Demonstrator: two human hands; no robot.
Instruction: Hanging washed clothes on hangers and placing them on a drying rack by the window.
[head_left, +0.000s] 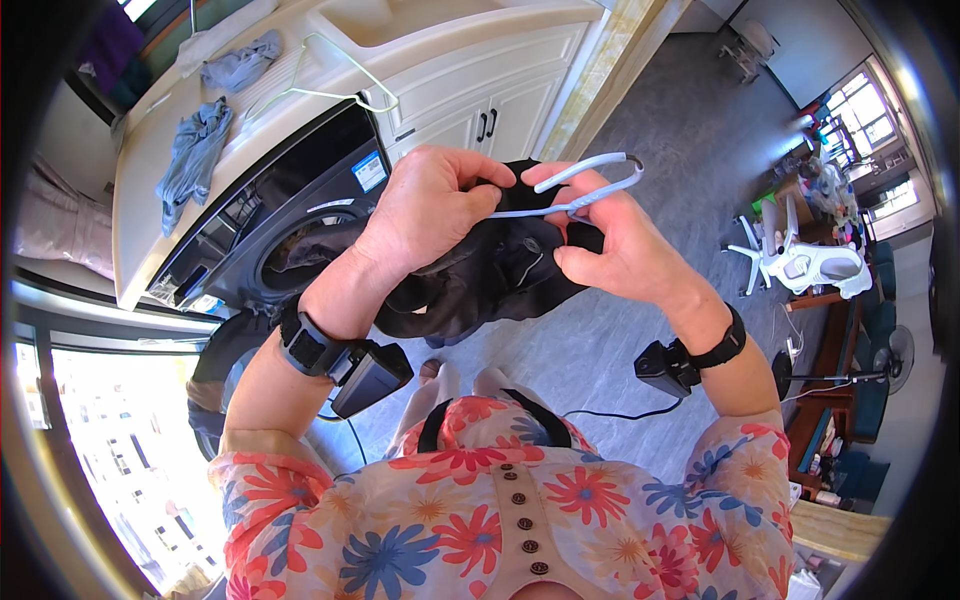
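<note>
A black garment (517, 266) with a small emblem hangs between my hands, above the floor. My left hand (427, 210) pinches its upper edge between thumb and fingers. My right hand (626, 236) is at the garment's other side, curled around the neck of a light blue clothes hanger (600, 193). The hanger's hook, with a dark tip, points to the right over my fingers. Part of the hanger's body runs behind my left hand and cannot be seen.
Left of my hands stands a dark front-loading washing machine (300, 232) under a pale counter with a sink (405, 30). Crumpled blue-grey clothes (196, 157) and a pale green hanger (337, 94) lie on the counter. At right are a white swivel chair (806, 262) and a fan (892, 360).
</note>
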